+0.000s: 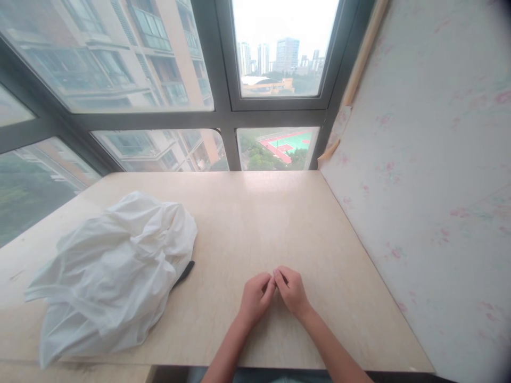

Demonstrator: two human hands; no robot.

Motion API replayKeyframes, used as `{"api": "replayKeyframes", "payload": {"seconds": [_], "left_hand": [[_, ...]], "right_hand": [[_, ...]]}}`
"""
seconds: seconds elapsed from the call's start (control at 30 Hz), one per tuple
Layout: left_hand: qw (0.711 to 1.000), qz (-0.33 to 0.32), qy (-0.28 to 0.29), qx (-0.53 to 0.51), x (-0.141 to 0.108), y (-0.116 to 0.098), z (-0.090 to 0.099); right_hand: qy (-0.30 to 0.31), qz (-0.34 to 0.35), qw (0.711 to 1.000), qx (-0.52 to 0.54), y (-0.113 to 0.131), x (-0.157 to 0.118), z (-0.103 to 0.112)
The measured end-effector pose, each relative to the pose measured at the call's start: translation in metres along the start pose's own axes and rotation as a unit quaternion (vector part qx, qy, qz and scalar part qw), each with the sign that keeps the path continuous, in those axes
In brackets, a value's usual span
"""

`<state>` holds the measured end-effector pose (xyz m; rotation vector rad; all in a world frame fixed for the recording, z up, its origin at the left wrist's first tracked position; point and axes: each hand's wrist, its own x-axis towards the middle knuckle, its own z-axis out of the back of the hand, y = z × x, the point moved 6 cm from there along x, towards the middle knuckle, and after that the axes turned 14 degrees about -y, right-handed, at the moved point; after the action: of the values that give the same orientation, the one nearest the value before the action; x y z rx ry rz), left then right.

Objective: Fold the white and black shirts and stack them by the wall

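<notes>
My left hand (257,298) rests on the pale windowsill top (255,218), its fingers curled into a loose fist. Beside it, my right hand (291,290) is curled the same way, and the two meet at the thumbs and bent fingers. No object shows in either hand, though the palms face inward and are mostly hidden. To the left lies a crumpled white cloth (115,271), apart from both hands. A short black strip (183,274) sticks out from under the cloth's right edge.
Grey window frames (223,119) border the far and left sides. A floral-papered wall (419,159) closes off the right, with wallpaper peeling (330,153) near the window corner. The sill's front edge (279,368) runs under my forearms.
</notes>
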<state>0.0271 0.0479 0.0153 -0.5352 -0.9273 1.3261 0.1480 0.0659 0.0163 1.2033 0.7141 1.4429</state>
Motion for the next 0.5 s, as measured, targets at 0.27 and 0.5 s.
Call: {"api": "replayKeyframes", "payload": {"seconds": [0.27, 0.5], "left_hand": [[1.0, -0.004, -0.009, 0.01, -0.0007, 0.0018, -0.0026], [1.0, 0.0, -0.009, 0.016, 0.0007, 0.0019, -0.0036]], "right_hand": [[-0.002, 0.008, 1.0, -0.001, -0.0073, -0.0003, -0.0025], [-0.003, 0.004, 1.0, -0.003, -0.0094, -0.001, -0.0017]]}}
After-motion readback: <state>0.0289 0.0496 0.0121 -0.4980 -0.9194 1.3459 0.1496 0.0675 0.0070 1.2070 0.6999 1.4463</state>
